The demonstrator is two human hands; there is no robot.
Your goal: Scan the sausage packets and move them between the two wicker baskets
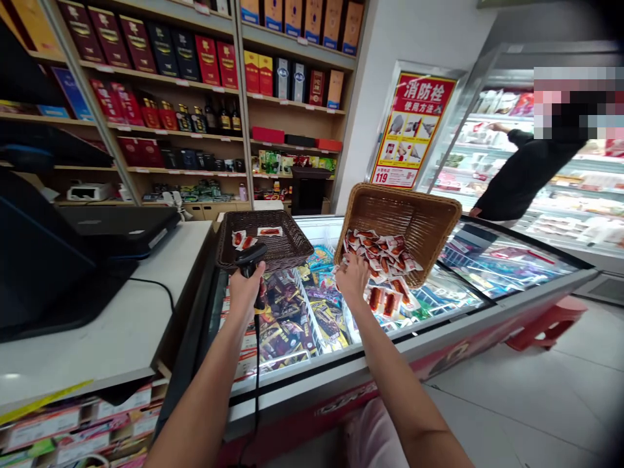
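Note:
My left hand (246, 286) is wrapped round the handle of a black barcode scanner (252, 255), whose cord hangs down over the freezer's front. Behind it lies a dark woven basket (297, 250) with a few small red-and-white packets (270, 231) in it. My right hand (353, 278) reaches to the left side of a tilted tan wicker basket (404, 205), its fingers curled at the packets there. What those fingers hold is hidden. Many sealed sausage-like packets (385, 250) fill the lower part of the tan basket, and several lie on the freezer glass before it.
Both baskets rest on a glass-topped chest freezer (336, 364) full of colourful packs. A white counter (112, 305) with a dark screen stands left. A person (521, 169) in black is at the chilled shelves. A red stool (548, 322) stands right. Boxed bottles line the back shelves.

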